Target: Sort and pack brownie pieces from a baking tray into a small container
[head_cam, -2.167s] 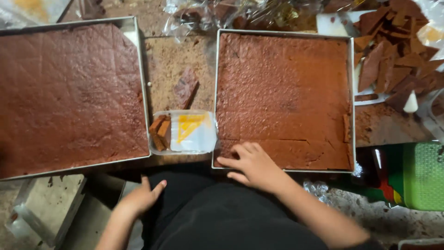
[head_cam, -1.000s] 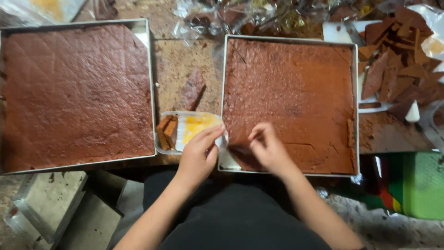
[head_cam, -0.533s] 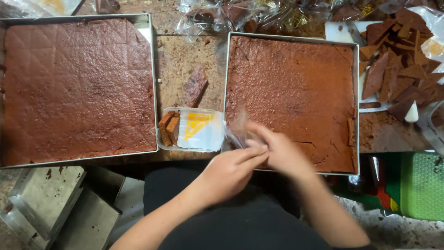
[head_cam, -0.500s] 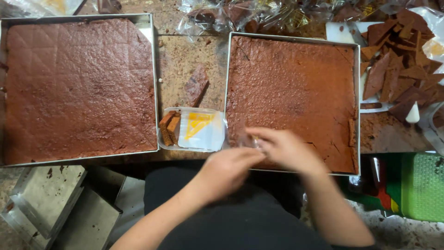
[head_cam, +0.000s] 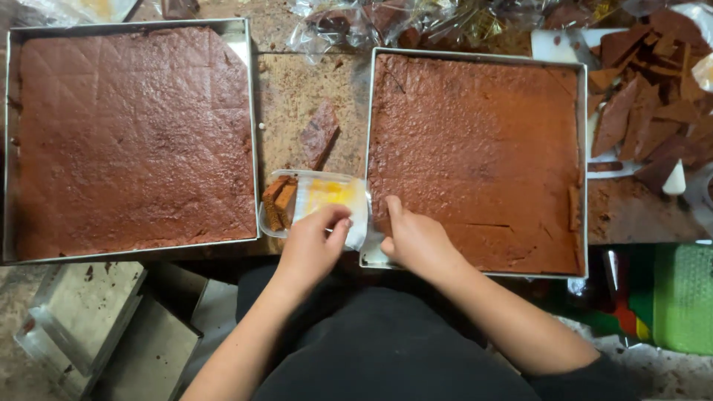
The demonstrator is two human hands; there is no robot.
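My left hand (head_cam: 312, 241) pinches the near edge of a small clear plastic container (head_cam: 327, 194) with a yellow label. The container holds a few brown cake slices (head_cam: 278, 200) and sits between two metal trays. My right hand (head_cam: 417, 239) rests on the near left corner of the right tray (head_cam: 475, 276), which is filled with a brown cake slab (head_cam: 479, 148). Its index finger lies along the slab's left edge and its thumb is by the rim. Whether it grips a piece is hidden.
A second tray (head_cam: 252, 134) with a scored brown slab (head_cam: 134, 141) lies at the left. A loose cake piece (head_cam: 319, 134) sits on the crumb-covered board between the trays. Cut brown offcuts (head_cam: 653, 96) are piled at the far right, crumpled clear wrap (head_cam: 371, 22) at the back. Empty metal tins (head_cam: 104, 327) lie lower left.
Both hands drew back from the middle of the right slab's near edge to its left corner. My left hand moved onto the plastic container.
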